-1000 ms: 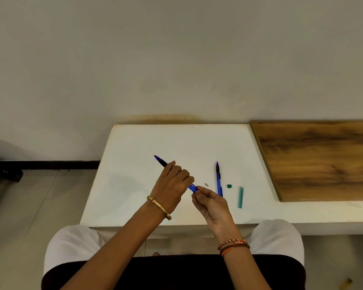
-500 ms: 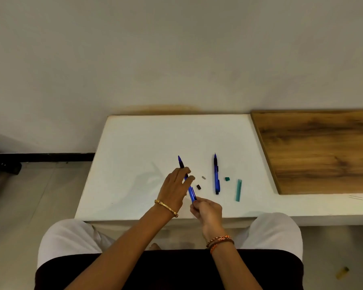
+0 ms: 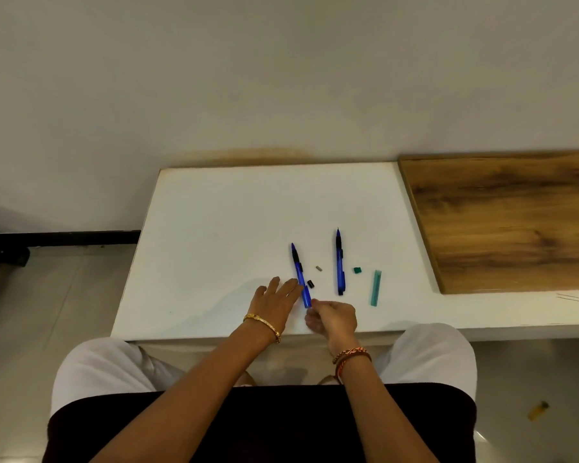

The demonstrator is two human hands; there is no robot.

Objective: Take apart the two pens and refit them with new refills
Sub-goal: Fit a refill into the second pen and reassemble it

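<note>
Two blue pens with black grips lie on the white table (image 3: 214, 228), tips pointing away from me. My left hand (image 3: 274, 300) lies flat with straight fingers, its fingertips against the left pen (image 3: 300, 274). My right hand (image 3: 331, 317) has curled fingers and pinches that pen's near end. A small black cap (image 3: 311, 284) sits just right of this pen. The right pen (image 3: 340, 262) lies untouched. Between the pens is a tiny grey piece (image 3: 318, 268). Further right lie a small green piece (image 3: 357, 270) and a slim teal tube (image 3: 375, 288).
A wooden board (image 3: 515, 222) covers the table's right part. The wall rises directly behind the table. My knees sit under the front edge. A small yellow object (image 3: 538, 411) lies on the floor at the right.
The left pen, held up in both hands before, now lies on the table. My left hand let go and flattened beside it. A black cap appeared next to the pen.
</note>
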